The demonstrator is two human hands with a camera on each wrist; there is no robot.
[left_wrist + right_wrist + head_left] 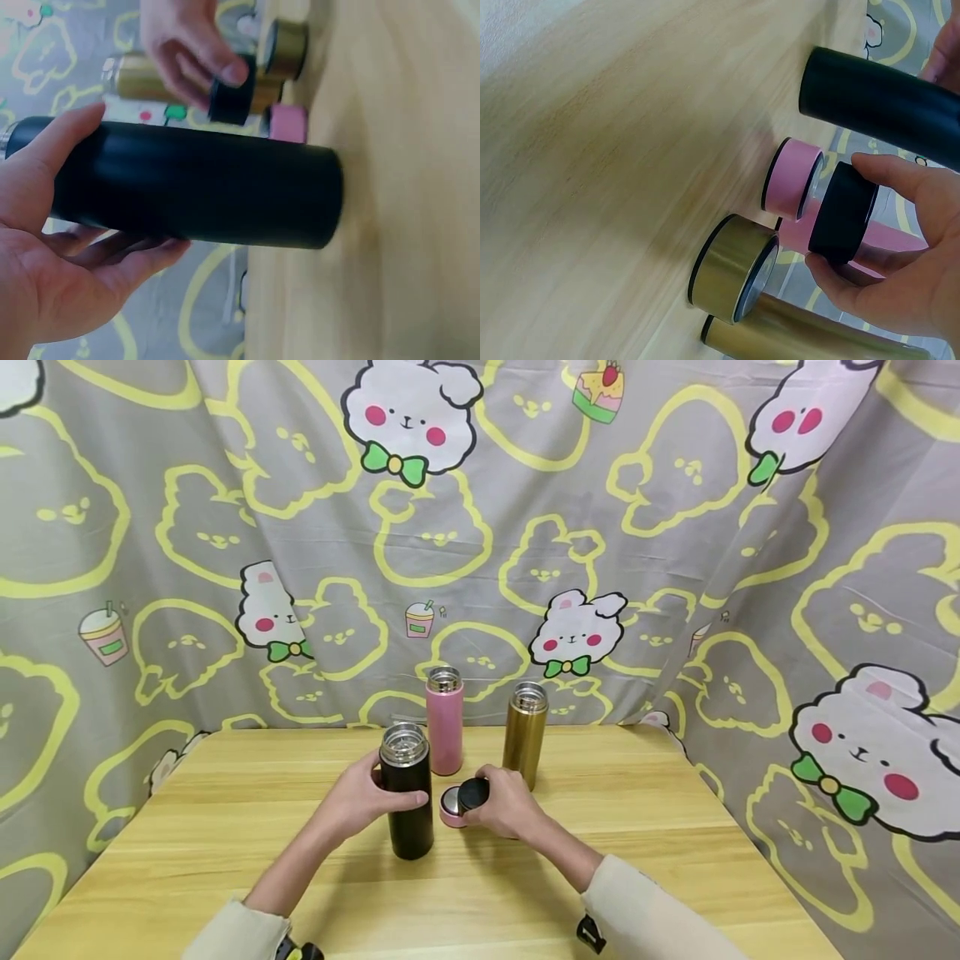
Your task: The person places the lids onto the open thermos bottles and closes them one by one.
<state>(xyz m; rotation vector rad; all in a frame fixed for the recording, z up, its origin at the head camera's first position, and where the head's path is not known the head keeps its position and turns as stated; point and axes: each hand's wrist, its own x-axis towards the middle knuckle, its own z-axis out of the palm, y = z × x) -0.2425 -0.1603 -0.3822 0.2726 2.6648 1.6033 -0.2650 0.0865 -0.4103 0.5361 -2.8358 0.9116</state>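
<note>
Gripping the open black bottle (405, 777) is the left hand (363, 797); at the bottle's three o'clock, the right hand (507, 799) pinches a black lid (473, 793). Open pink bottle (446, 724): one o'clock; open gold bottle (525, 733): two. Contents: indiscernible.

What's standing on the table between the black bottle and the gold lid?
A pink lid stands there, as the right wrist view shows; the right hand holds a black lid above the table.

Black bottle (412, 831), pink bottle (445, 727), gold bottle (526, 735) — yellow-patterned grey curtain (491, 560).
</note>
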